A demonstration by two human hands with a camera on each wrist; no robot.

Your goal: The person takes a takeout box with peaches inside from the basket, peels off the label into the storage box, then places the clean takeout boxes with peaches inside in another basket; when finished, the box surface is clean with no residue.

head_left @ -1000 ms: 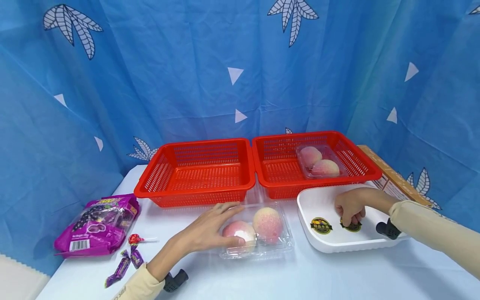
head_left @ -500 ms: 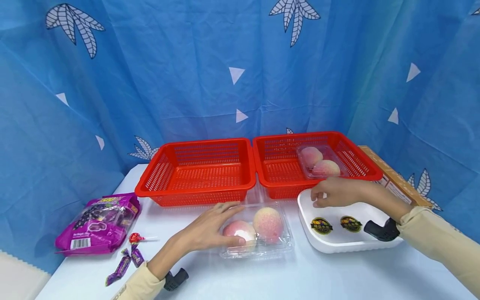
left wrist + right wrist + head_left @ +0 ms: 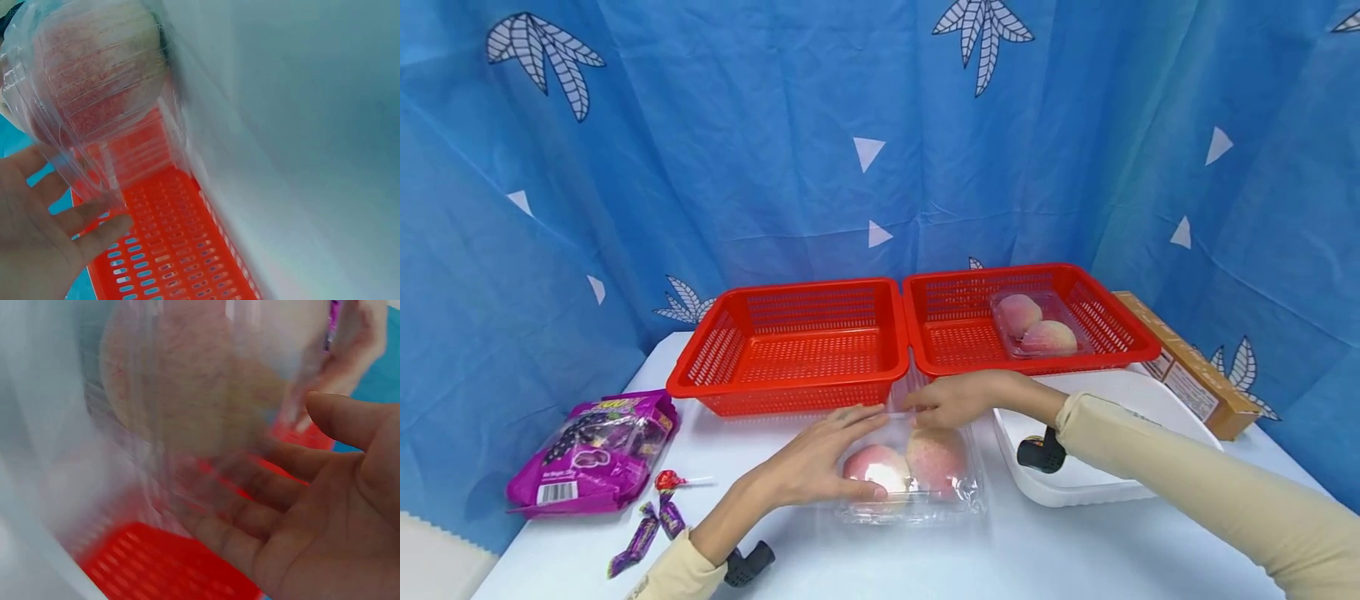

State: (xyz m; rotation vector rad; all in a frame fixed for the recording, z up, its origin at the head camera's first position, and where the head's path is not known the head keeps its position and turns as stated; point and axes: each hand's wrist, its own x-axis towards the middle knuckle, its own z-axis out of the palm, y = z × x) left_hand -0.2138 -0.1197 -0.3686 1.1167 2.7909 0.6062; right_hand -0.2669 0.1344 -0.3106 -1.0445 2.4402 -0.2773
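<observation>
A clear plastic box (image 3: pixel 880 510) with two peaches (image 3: pixel 936 462) inside lies on the table in front of the red baskets. My left hand (image 3: pixel 823 454) rests against its left side, thumb at the front and fingers toward the back. In the left wrist view those fingers (image 3: pixel 94 234) are extended along the plastic. My right hand (image 3: pixel 955 398) reaches over the back right edge of the same box, fingertips right at the plastic. The right wrist view shows this palm (image 3: pixel 331 512) spread, its fingers beside the box and blurred.
Two red baskets (image 3: pixel 790 392) stand behind, the right one with another box of peaches (image 3: pixel 1048 337). A white tray (image 3: pixel 1060 496) sits under my right forearm. A cardboard box (image 3: pixel 1210 375) is at the right. Purple candy bag (image 3: pixel 595 454), lollipop (image 3: pixel 668 479) and wrapped candies (image 3: pixel 643 537) lie left.
My right hand has left the round labels in the white tray and moved left to the box of peaches. My left hand has stayed on the box.
</observation>
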